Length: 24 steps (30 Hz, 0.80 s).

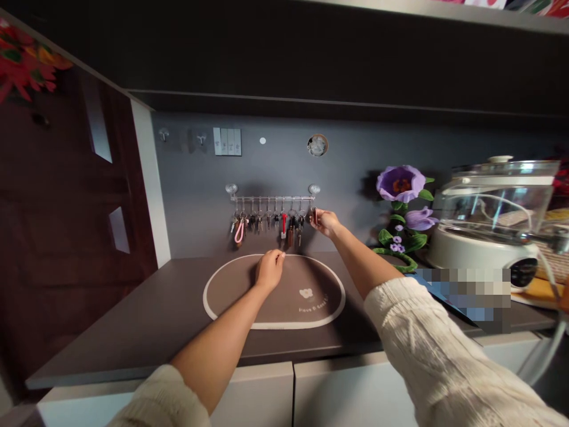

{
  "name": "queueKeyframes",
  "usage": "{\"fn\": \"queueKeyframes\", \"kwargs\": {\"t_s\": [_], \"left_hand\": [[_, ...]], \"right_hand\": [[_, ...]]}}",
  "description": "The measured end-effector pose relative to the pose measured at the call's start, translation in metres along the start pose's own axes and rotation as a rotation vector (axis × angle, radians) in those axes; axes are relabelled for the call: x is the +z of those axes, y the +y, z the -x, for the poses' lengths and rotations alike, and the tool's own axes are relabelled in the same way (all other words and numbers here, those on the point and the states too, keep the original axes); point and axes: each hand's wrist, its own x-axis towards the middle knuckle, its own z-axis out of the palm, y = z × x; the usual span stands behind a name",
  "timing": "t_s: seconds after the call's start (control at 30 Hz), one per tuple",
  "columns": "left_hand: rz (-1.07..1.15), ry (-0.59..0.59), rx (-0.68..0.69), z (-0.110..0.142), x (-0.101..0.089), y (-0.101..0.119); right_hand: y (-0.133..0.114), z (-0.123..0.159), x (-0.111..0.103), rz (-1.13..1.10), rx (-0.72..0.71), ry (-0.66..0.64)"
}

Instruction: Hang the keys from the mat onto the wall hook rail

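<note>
A clear rail of hooks [273,199] is fixed to the grey wall, with several keys hanging in a row. Among them are a pink loop strap [239,231], a red tag [283,225] and a brown fob [290,232]. At the rail's right end, my right hand [326,223] is closed on a small reddish-brown fob [316,216], close to the last hook. Below the rail, over the brown mat [235,290], my left hand [269,270] has its fingers pinched together. What they hold, if anything, is too small to make out.
Purple fabric flowers [401,184] and a white appliance with a clear top [475,237] stand on the right of the counter [169,320]. A dark shelf [284,53] overhangs the wall. Two hooks and a switch panel [227,142] sit upper left.
</note>
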Motion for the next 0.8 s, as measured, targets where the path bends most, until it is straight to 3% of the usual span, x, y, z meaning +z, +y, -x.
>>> {"fn": "queueKeyframes", "kwargs": {"t_s": [0.47, 0.8], "left_hand": [[0.007, 0.011, -0.018, -0.001, 0.001, -0.001], [0.202, -0.002, -0.091, 0.000, 0.001, -0.002]], "right_hand": [[0.018, -0.007, -0.007, 0.004, 0.002, 0.048], [0.038, 0.018, -0.024, -0.045, 0.079, 0.090]]}}
